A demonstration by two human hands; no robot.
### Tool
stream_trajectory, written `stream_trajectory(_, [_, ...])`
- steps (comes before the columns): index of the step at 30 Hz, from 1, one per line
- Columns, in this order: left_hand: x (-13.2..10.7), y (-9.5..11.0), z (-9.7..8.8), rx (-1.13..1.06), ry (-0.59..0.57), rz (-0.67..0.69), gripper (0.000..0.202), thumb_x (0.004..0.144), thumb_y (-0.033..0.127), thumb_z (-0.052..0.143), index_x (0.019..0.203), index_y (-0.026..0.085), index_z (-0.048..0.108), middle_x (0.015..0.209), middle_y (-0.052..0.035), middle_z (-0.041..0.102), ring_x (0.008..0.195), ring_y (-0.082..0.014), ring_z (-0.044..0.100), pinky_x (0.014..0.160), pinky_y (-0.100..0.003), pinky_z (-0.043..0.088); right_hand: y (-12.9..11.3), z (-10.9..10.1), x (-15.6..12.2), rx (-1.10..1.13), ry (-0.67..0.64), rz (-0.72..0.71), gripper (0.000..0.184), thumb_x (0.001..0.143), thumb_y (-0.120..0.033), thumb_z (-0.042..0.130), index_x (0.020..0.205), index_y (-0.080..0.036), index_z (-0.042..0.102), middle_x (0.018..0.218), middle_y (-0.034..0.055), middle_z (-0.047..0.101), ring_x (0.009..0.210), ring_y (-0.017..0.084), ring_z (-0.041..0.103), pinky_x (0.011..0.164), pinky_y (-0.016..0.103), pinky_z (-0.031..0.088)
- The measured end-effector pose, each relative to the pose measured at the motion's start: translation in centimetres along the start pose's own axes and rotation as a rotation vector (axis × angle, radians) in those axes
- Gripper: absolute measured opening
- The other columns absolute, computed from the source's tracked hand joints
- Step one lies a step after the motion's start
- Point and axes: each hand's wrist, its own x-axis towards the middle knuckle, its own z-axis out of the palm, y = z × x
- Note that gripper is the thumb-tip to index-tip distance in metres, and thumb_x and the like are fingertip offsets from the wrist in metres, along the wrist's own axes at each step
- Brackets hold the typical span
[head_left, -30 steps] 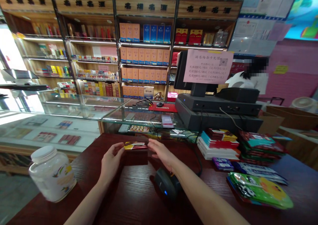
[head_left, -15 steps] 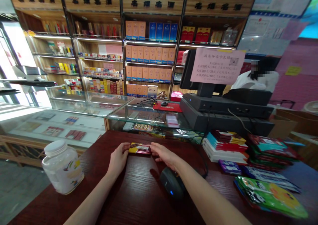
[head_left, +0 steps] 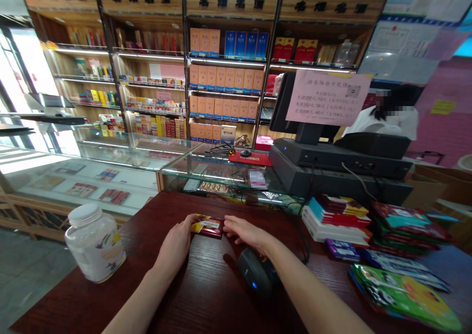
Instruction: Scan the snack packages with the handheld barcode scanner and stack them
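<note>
A small red and yellow packet (head_left: pixel 207 226) lies tilted on the dark wood counter (head_left: pixel 199 294). My left hand (head_left: pixel 176 243) has its fingers over the packet's left end. My right hand (head_left: pixel 245 231) lies flat with its fingers apart, its fingertips at the packet's right end. Just below my right hand stands a black barcode scanner (head_left: pixel 255 272) with a blue light. A white plastic jar (head_left: pixel 95 243) stands on the counter to the left of my left hand.
Stacked packets (head_left: pixel 401 292) and books (head_left: pixel 335 221) lie at the counter's right. Behind it are a glass display case (head_left: pixel 217 174), a black till with monitor (head_left: pixel 332 164), and shelves of boxes (head_left: pixel 224 73). A person in white (head_left: pixel 387 123) stands at the back right.
The packet has turned a little clockwise, its right end now lower in the view. My hands have shifted with it, and the whole view has moved slightly.
</note>
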Motion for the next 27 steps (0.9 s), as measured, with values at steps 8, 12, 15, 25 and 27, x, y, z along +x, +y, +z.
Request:
stream_trajectory(8, [0.1,-0.5,0.4,-0.018,-0.032,0.022,0.038,0.092,0.016,0.031,0.125,0.021,0.051,0.116,-0.0120,0.071,0.107,-0.0242,0.070,0.094,-0.039,0.050,0.6,-0.1,0.2,0.019,0.014,-0.008,0.053,0.092,-0.044,0.055,0.139,-0.022,0.051,0.124,0.0111,0.070,0.104,0.020,0.064,0.069,0.026,0.043])
stream_trajectory(12, [0.1,-0.8,0.6,-0.035,-0.024,0.056,0.039,0.090,0.013,0.033,0.125,0.020,0.051,0.120,-0.0123,0.070,0.109,-0.0227,0.068,0.097,-0.038,0.049,0.9,-0.2,0.2,0.026,0.036,-0.006,0.052,0.090,-0.045,0.057,0.137,-0.024,0.053,0.122,0.0099,0.070,0.100,0.019,0.065,0.069,0.026,0.044])
stream_trajectory(15, [0.2,-0.6,0.2,-0.018,0.000,0.093,0.038,0.090,0.012,0.035,0.122,0.020,0.054,0.120,-0.0109,0.069,0.110,-0.0221,0.067,0.098,-0.038,0.049,0.9,-0.4,0.0,0.007,0.060,-0.019,0.053,0.090,-0.045,0.056,0.138,-0.023,0.053,0.120,0.0100,0.070,0.101,0.019,0.065,0.071,0.027,0.045])
stream_trajectory(25, [-4.8,2.4,-7.5,0.265,0.946,0.354,0.028,0.088,0.025,0.060,0.115,0.027,0.055,0.124,-0.0075,0.060,0.121,-0.0257,0.056,0.107,-0.047,0.044,-0.6,-0.6,-1.3,0.007,0.178,-0.234,0.046,0.089,-0.041,0.056,0.131,-0.022,0.058,0.122,0.0087,0.070,0.114,0.025,0.063,0.092,0.039,0.046])
stream_trajectory(27, [-6.0,1.5,-9.3,0.327,1.152,0.230,0.053,0.079,0.033,0.073,0.125,0.024,0.047,0.134,-0.0113,0.051,0.129,-0.0315,0.048,0.109,-0.053,0.042,-0.8,-0.8,-1.7,0.027,0.190,-0.280,0.048,0.087,-0.043,0.057,0.130,-0.022,0.058,0.120,0.0091,0.071,0.115,0.026,0.062,0.094,0.040,0.046])
